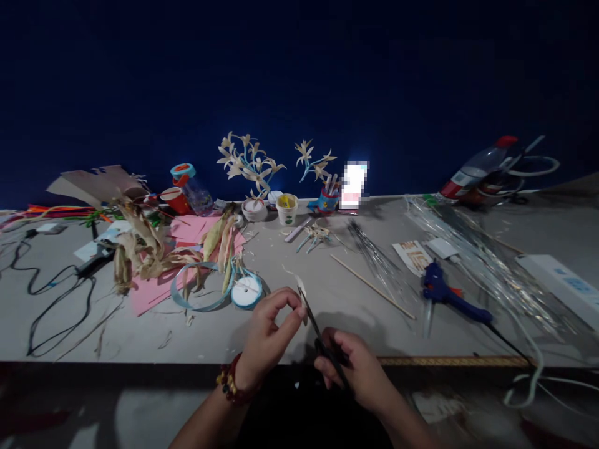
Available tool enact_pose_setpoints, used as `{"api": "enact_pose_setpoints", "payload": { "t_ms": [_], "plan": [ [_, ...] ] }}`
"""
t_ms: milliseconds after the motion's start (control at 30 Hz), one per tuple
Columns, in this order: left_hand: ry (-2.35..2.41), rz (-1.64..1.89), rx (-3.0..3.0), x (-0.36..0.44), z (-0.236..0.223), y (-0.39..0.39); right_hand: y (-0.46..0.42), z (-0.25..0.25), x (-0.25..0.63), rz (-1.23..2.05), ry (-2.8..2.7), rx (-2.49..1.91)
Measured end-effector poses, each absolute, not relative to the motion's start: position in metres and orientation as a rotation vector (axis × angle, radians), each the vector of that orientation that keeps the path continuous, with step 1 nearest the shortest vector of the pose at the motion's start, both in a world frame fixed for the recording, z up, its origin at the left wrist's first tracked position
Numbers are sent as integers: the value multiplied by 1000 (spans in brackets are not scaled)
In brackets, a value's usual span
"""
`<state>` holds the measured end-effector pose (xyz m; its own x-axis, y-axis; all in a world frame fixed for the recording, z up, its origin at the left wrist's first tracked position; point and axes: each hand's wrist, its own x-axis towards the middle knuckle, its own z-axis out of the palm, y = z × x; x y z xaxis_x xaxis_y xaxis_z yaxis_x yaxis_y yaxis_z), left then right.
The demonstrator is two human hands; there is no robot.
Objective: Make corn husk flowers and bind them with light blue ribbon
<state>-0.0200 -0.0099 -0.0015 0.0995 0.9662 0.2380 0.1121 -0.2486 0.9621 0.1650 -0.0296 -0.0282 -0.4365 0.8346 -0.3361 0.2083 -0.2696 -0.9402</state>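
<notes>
My right hand is wrapped round the handles of dark scissors, whose blades point up and away from me. Thumb and fingertips of my left hand are pinched on a pale husk strip right beside the blades. Whether the blades touch the strip I cannot tell. A red beaded bracelet circles my left wrist. Just beyond that hand lies a white spool with blue ribbon. Farther off, a small cluster of husk flowers on blue stems rests on the table.
Dried corn husks lie over pink paper on the left. Husk-flower branches stand at the back beside a white cup. To the right are a wooden stick, wires, a blue glue gun and a tilted bottle.
</notes>
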Motion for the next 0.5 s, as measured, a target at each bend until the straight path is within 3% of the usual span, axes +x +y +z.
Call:
{"api": "enact_pose_setpoints", "payload": {
  "t_ms": [500],
  "plan": [
    [1068,1253,1508,-19,-5,-8,-33,-30,167,1781,-1484,-1246]
  ]
}}
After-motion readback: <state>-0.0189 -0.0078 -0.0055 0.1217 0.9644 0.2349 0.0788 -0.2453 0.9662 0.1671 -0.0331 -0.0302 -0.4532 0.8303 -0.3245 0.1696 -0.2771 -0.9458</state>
